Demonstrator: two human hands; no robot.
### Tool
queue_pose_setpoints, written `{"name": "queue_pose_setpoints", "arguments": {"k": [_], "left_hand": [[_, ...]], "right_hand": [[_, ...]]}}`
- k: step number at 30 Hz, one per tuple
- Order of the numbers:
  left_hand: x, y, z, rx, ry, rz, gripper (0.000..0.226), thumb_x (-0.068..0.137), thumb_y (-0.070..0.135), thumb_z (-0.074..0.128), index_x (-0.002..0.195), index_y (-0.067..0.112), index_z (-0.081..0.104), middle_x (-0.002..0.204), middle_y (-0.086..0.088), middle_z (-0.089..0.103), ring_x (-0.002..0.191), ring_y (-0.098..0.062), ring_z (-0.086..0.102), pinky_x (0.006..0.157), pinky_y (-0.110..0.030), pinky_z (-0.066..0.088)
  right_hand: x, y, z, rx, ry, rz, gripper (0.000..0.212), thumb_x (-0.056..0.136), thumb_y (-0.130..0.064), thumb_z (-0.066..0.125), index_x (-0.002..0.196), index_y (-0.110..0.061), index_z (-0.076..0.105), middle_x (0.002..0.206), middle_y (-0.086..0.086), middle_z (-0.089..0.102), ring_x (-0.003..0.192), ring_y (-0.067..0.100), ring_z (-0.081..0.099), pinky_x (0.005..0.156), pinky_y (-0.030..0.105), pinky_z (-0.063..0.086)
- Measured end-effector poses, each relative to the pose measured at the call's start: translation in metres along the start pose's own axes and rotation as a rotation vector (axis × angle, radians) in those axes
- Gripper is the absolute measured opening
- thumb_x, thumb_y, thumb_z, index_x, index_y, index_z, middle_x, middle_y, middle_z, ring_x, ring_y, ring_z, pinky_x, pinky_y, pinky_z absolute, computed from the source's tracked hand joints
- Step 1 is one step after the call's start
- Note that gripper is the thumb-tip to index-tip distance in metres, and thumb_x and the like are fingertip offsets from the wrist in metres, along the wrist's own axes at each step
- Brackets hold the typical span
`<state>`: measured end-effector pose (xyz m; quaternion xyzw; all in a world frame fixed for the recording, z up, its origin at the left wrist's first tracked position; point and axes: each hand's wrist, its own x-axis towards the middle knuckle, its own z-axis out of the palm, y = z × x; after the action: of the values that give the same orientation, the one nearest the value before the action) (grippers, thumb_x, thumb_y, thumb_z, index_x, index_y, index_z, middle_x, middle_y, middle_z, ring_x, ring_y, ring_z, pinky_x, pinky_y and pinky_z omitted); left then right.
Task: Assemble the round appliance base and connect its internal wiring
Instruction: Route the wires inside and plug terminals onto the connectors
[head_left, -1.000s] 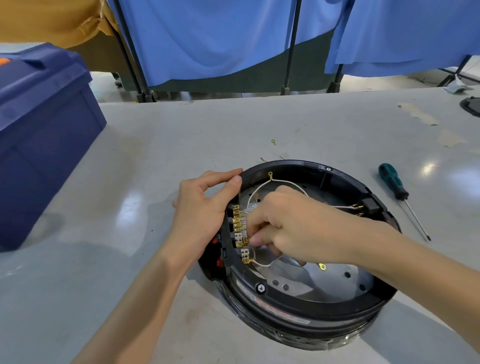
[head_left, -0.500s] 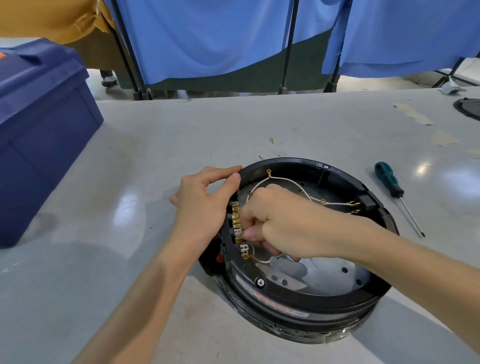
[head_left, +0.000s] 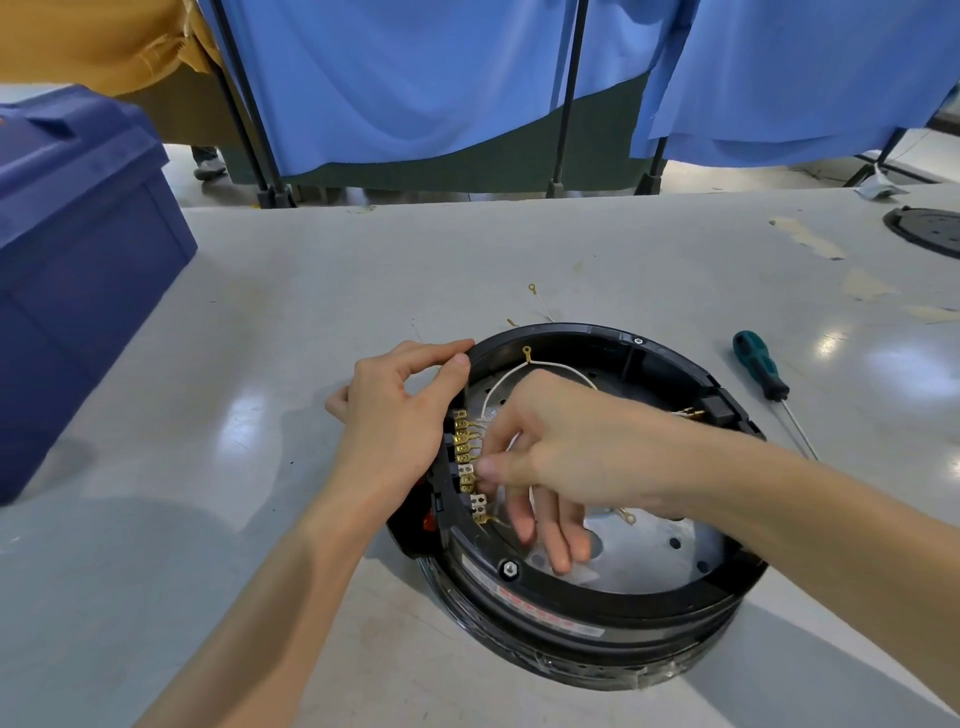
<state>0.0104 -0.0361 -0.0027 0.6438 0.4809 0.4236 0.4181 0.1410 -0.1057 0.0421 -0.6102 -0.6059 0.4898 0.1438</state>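
Note:
The round black appliance base (head_left: 613, 592) lies open side up on the grey table. A row of brass terminals (head_left: 466, 452) runs along its inner left wall, and white wires (head_left: 506, 376) with ring lugs loop across the perforated metal plate inside. My left hand (head_left: 400, 415) grips the left rim, thumb hooked over the edge. Inside the base, my right hand (head_left: 550, 457) pinches a wire end against the terminals, its other fingers spread down over the plate.
A teal-handled screwdriver (head_left: 761, 366) lies right of the base. A large blue bin (head_left: 72, 270) stands at the left. A loose wire with a ring lug (head_left: 537, 299) lies behind the base, and a black round part (head_left: 927, 231) sits at the far right edge.
My right hand has opened from a fist, its lower fingers now spread over the metal plate while thumb and forefinger stay at the terminals. The left hand keeps its hold on the rim.

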Motion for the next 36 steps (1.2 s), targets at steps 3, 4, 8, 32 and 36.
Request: {"name": "queue_pose_setpoints", "arguments": {"k": [3, 4, 8, 32, 36], "left_hand": [[0.000, 0.000, -0.001, -0.004, -0.008, -0.003, 0.015, 0.092, 0.030, 0.063, 0.090, 0.041, 0.073, 0.099, 0.016, 0.070, 0.122, -0.020, 0.051, 0.111, -0.045, 0.030], [0.000, 0.000, -0.001, -0.002, -0.010, -0.003, 0.015, 0.092, 0.030, 0.063, 0.090, 0.041, 0.073, 0.099, 0.017, 0.070, 0.122, -0.019, 0.051, 0.112, -0.045, 0.030], [0.000, -0.001, -0.001, -0.020, -0.016, -0.003, 0.014, 0.092, 0.030, 0.063, 0.093, 0.039, 0.074, 0.102, 0.016, 0.071, 0.123, -0.023, 0.051, 0.111, -0.046, 0.031], [0.005, -0.007, -0.002, -0.120, -0.044, -0.002, 0.014, 0.091, 0.024, 0.067, 0.095, 0.033, 0.077, 0.097, 0.011, 0.072, 0.118, -0.029, 0.055, 0.105, -0.052, 0.040], [0.005, -0.009, -0.004, -0.112, -0.051, 0.009, 0.013, 0.090, 0.025, 0.068, 0.096, 0.032, 0.077, 0.097, 0.012, 0.072, 0.118, -0.028, 0.056, 0.106, -0.052, 0.039]], "right_hand": [[-0.006, -0.003, -0.006, 0.161, -0.060, 0.060, 0.025, 0.104, -0.014, 0.044, 0.097, 0.004, 0.060, 0.059, 0.010, 0.066, 0.037, 0.021, 0.058, 0.035, 0.020, 0.044], [-0.006, -0.004, -0.007, 0.179, -0.068, 0.090, 0.023, 0.102, -0.014, 0.047, 0.098, 0.003, 0.062, 0.060, 0.012, 0.068, 0.038, 0.021, 0.058, 0.035, 0.019, 0.044], [-0.002, -0.006, -0.007, 0.186, -0.011, 0.126, 0.017, 0.093, -0.009, 0.058, 0.094, 0.005, 0.067, 0.056, 0.013, 0.068, 0.035, 0.018, 0.057, 0.032, 0.016, 0.038], [0.022, -0.001, 0.012, -0.553, 0.521, -0.323, 0.025, 0.077, -0.002, 0.071, 0.062, -0.015, 0.055, 0.065, -0.008, 0.043, 0.072, 0.010, 0.032, 0.059, 0.022, 0.025], [0.022, -0.005, 0.013, -0.504, 0.539, -0.315, 0.037, 0.072, 0.006, 0.064, 0.058, -0.021, 0.042, 0.070, 0.000, 0.050, 0.078, 0.017, 0.037, 0.062, 0.028, 0.024]]}}
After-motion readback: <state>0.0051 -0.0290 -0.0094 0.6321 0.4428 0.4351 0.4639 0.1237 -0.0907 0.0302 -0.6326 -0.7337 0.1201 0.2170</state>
